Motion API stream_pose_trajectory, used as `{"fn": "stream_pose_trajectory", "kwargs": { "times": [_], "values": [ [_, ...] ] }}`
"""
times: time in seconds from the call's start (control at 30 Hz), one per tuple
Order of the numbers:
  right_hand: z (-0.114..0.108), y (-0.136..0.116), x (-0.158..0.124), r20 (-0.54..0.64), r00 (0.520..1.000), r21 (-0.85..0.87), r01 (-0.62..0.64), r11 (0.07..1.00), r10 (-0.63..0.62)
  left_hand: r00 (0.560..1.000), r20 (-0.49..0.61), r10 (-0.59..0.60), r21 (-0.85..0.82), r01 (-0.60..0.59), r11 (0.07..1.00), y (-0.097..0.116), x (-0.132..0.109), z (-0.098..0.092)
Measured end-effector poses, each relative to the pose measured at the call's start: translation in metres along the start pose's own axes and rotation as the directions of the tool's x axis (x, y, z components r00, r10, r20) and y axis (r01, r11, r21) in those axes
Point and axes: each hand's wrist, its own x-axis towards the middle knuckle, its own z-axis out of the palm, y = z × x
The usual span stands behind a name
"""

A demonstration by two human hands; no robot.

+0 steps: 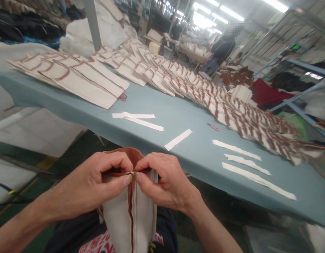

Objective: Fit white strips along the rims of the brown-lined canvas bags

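A cream fabric piece (115,211) with a brown inner side and a brown strip down its middle seam hangs upright over my lap, its top held open toward me. My left hand (107,181) pinches the top edge just left of the seam, thumb in front and fingers behind. On the other side of the seam, my right hand (162,179) pinches the same edge. Both sets of fingertips nearly meet at the seam top, where a small bit of the edge shows between them. The fingertips partly hide that spot.
On the blue-green table (178,112) lie white strips (178,140), a small pink-handled tool (214,127) and brown thread (123,97). Overlapping cream-and-brown fabric pieces (86,80) cover its far side. A blue metal rack (296,102) stands at right; a person (221,49) stands farther back.
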Motion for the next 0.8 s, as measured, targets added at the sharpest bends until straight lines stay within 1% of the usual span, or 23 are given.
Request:
{"fn": "stream_pose_trajectory", "kwargs": {
  "times": [0.03, 0.1, 0.17, 0.23, 0.27, 0.3, 0.37, 0.47, 0.53, 0.57, 0.6, 0.67, 0.73, 0.8],
  "values": [
    [0.001, 0.0, 0.0, -0.012, 1.0, 0.018, -0.004, 1.0, 0.005, 1.0, 0.013, -0.009, -0.006, 0.009, 1.0, -0.001, 0.0, 0.0],
    [0.002, 0.0, 0.003, -0.013, 0.998, 0.069, -0.066, 0.995, 0.067, 0.999, 0.034, -0.022, -0.009, 0.023, 1.0, -0.003, -0.001, 0.0],
    [0.003, 0.0, 0.007, 0.048, 0.98, 0.161, -0.199, 0.967, 0.194, 0.999, 0.038, -0.034, -0.011, 0.034, 0.999, -0.005, -0.001, 0.002],
    [0.004, 0.001, 0.011, 0.137, 0.94, 0.249, -0.337, 0.908, 0.312, 0.998, 0.038, -0.041, -0.022, 0.042, 0.999, -0.006, -0.001, 0.004],
    [0.004, 0.001, 0.013, 0.168, 0.926, 0.27, -0.374, 0.887, 0.338, 0.999, 0.035, -0.033, -0.032, 0.034, 0.999, -0.006, -0.001, 0.005],
    [0.004, 0.001, 0.014, 0.19, 0.921, 0.27, -0.383, 0.883, 0.341, 0.999, 0.03, -0.021, -0.039, 0.022, 0.999, -0.006, -0.001, 0.006],
    [0.003, -0.001, 0.015, 0.199, 0.937, 0.214, -0.326, 0.921, 0.286, 1.0, 0.007, 0.012, -0.029, -0.012, 1.0, -0.004, -0.001, 0.007],
    [0.001, -0.005, 0.013, 0.199, 0.964, 0.027, -0.185, 0.982, 0.176, 0.999, -0.041, 0.02, 0.056, -0.017, 0.998, 0.0, 0.001, 0.007],
    [0.001, -0.009, 0.011, 0.192, 0.972, -0.104, -0.117, 0.988, 0.135, 0.999, -0.039, 0.003, 0.135, 0.003, 0.991, 0.003, 0.002, 0.005],
    [0.001, -0.011, 0.011, 0.194, 0.973, -0.141, -0.095, 0.985, 0.122, 0.999, -0.04, 0.007, 0.171, 0.0, 0.985, 0.004, 0.001, 0.004],
    [0.002, -0.012, 0.011, 0.197, 0.974, -0.156, -0.083, 0.984, 0.114, 0.999, -0.047, 0.024, 0.205, -0.014, 0.979, 0.004, 0.001, 0.003],
    [0.002, -0.016, 0.013, 0.195, 0.973, -0.144, -0.094, 0.985, 0.121, 0.992, -0.077, 0.097, 0.26, -0.074, 0.963, 0.004, -0.002, 0.001],
    [0.001, -0.018, 0.016, 0.194, 0.965, -0.133, -0.15, 0.98, 0.174, 0.981, -0.1, 0.166, 0.299, -0.129, 0.945, 0.004, -0.006, 0.001],
    [-0.001, -0.02, 0.019, 0.22, 0.949, -0.139, -0.201, 0.97, 0.228, 0.976, -0.089, 0.198, 0.315, -0.161, 0.935, 0.004, -0.008, 0.0]
  ]
}}
